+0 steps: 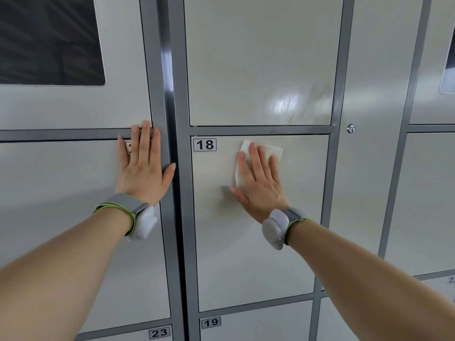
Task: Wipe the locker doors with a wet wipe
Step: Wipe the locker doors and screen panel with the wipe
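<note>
Your forearms (73, 262) come in from both bottom corners, each with a grey wrist device (144, 223) on a green-edged strap. Your left hand (144, 166) lies flat on the neighbouring locker door (61, 217), fingers straight and close together, holding nothing. Its fingertips reach the horizontal frame bar (61, 134), and its thumb touches the vertical grey post (176, 94). It partly covers that door's number label. Your right hand (259, 183) presses the wet wipe (273, 150) flat against door 18 (258, 262), fingers straight and slightly spread. The wipe sits in the door's upper part, right of the "18" label (204, 144), its white edge showing above and beside your fingers. Wet streaks (284, 104) shine on the door above (246, 57). A round keyhole (351, 128) sits on the narrow panel to the right. Door 19 (258, 326) is below.
</note>
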`<state>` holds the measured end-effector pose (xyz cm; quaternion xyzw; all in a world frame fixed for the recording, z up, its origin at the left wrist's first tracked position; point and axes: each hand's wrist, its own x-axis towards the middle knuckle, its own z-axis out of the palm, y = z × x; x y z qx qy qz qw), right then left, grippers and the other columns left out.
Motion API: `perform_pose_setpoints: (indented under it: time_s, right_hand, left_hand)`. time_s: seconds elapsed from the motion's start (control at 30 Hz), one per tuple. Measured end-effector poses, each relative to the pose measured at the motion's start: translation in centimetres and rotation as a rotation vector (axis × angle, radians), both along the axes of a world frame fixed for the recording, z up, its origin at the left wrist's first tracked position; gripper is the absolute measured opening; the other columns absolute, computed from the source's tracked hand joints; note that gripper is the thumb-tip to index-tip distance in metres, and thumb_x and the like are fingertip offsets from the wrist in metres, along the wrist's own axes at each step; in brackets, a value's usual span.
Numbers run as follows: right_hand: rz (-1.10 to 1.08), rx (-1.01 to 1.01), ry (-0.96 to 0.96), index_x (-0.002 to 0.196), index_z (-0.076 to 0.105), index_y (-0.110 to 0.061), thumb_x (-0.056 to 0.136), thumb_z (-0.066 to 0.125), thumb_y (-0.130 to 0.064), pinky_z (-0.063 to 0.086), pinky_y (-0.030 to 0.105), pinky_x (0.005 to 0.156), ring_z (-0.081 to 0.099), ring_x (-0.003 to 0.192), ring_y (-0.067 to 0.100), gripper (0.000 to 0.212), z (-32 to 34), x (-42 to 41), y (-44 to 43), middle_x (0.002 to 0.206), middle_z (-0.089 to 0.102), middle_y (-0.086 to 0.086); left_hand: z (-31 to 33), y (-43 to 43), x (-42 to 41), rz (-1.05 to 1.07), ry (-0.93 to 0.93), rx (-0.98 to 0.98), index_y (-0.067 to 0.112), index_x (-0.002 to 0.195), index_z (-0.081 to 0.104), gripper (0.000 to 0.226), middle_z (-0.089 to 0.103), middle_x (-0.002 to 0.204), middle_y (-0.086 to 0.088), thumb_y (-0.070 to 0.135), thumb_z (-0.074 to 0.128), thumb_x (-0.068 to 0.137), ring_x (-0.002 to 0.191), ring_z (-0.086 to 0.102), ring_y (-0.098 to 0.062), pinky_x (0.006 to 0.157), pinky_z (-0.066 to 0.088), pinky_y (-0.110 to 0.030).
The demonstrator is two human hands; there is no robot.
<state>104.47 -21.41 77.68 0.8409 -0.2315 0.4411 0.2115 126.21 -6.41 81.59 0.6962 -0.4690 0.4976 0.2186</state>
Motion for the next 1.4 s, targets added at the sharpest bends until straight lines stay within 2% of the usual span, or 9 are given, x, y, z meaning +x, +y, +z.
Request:
perform_pose_setpoints:
  time_s: [0.1, 0.2, 0.37, 0.5, 0.63, 0.77, 1.0, 1.2, 1.4]
  right_hand:
    - [-0.003, -0.093, -0.001, 0.148, 0.025, -0.007, 0.093, 0.027, -0.052, 0.004, 0.046, 0.117, 0.012, 0.144, 0.032, 0.071, 1.6, -0.2, -0.4, 0.156, 0.016, 0.019]
    - [-0.001, -0.051, -0.073, 0.149, 0.023, -0.006, 0.094, 0.027, -0.049, -0.002, 0.044, 0.116, 0.01, 0.145, 0.032, 0.07, 3.2, 0.7, -0.3, 0.156, 0.013, 0.018]
    - [-0.009, -0.061, -0.061, 0.148, 0.023, -0.005, 0.094, 0.028, -0.051, 0.001, 0.049, 0.115, 0.008, 0.144, 0.036, 0.071, 1.1, 2.5, 0.6, 0.155, 0.014, 0.022]
    - [0.024, -0.119, 0.016, 0.147, 0.025, -0.005, 0.096, 0.014, -0.059, 0.004, 0.05, 0.115, 0.008, 0.144, 0.034, 0.075, -0.5, 2.6, 1.3, 0.155, 0.016, 0.021]
    - [-0.033, -0.18, -0.048, 0.145, 0.033, -0.006, 0.094, 0.028, -0.054, 0.013, 0.051, 0.115, 0.02, 0.142, 0.037, 0.071, 1.7, 3.2, 1.5, 0.153, 0.024, 0.022]
    - [-0.047, -0.113, -0.112, 0.147, 0.028, -0.006, 0.093, 0.029, -0.052, 0.01, 0.052, 0.115, 0.017, 0.142, 0.039, 0.071, 2.9, 4.6, 2.1, 0.153, 0.019, 0.024]
    - [-0.004, -0.173, 0.043, 0.148, 0.025, -0.008, 0.096, 0.012, -0.059, 0.008, 0.051, 0.116, 0.007, 0.144, 0.033, 0.074, 0.0, 3.8, 2.4, 0.156, 0.016, 0.02]
    - [0.03, -0.161, -0.095, 0.146, 0.031, -0.004, 0.093, 0.031, -0.051, 0.006, 0.05, 0.115, 0.014, 0.143, 0.034, 0.07, 3.6, 5.8, 3.2, 0.154, 0.021, 0.022]
    - [-0.003, -0.207, 0.046, 0.148, 0.024, -0.007, 0.095, 0.023, -0.057, 0.005, 0.051, 0.116, 0.008, 0.144, 0.034, 0.073, 0.6, 5.1, 3.0, 0.155, 0.015, 0.021]
  left_hand:
    - [0.0, -0.2, 0.1, -0.003, -0.015, -0.022, -0.005, 0.146, 0.013, 0.075, 0.012, 0.154, -0.025, 0.044, 0.029, 0.092, 0.142, 0.005, -0.039, 0.113, -0.014, -0.044]
    - [-0.1, -0.5, 0.3, -0.009, -0.039, -0.051, -0.005, 0.147, 0.012, 0.075, 0.011, 0.155, -0.025, 0.044, 0.029, 0.093, 0.142, 0.004, -0.038, 0.113, -0.014, -0.045]
    - [-0.3, -0.6, 0.5, -0.02, -0.062, -0.086, -0.004, 0.147, 0.014, 0.073, 0.012, 0.155, -0.024, 0.043, 0.03, 0.093, 0.142, 0.007, -0.038, 0.114, -0.013, -0.045]
    - [-0.4, -0.8, 0.6, -0.029, -0.07, -0.099, -0.003, 0.147, 0.012, 0.073, 0.012, 0.155, -0.023, 0.043, 0.029, 0.093, 0.143, 0.007, -0.039, 0.114, -0.013, -0.045]
    - [-0.4, -0.8, 0.6, -0.034, -0.082, -0.116, -0.002, 0.147, 0.012, 0.073, 0.012, 0.155, -0.023, 0.042, 0.03, 0.093, 0.143, 0.006, -0.038, 0.114, -0.013, -0.045]
    - [-0.4, -1.0, 0.6, -0.037, -0.096, -0.122, -0.002, 0.147, 0.013, 0.072, 0.014, 0.154, -0.023, 0.042, 0.032, 0.093, 0.142, 0.006, -0.037, 0.114, -0.012, -0.046]
    - [-0.4, -0.8, 0.8, -0.03, -0.096, -0.112, -0.002, 0.147, 0.014, 0.071, 0.015, 0.154, -0.023, 0.042, 0.031, 0.093, 0.142, 0.007, -0.036, 0.114, -0.01, -0.046]
    - [-0.5, -0.7, 0.7, -0.06, -0.086, -0.121, -0.001, 0.147, 0.012, 0.072, 0.014, 0.155, -0.022, 0.042, 0.031, 0.093, 0.143, 0.007, -0.035, 0.114, -0.011, -0.046]
    - [-0.4, -0.2, 0.7, -0.09, -0.084, -0.099, -0.001, 0.147, 0.018, 0.069, 0.018, 0.154, -0.022, 0.039, 0.031, 0.093, 0.142, 0.013, -0.036, 0.114, -0.008, -0.044]
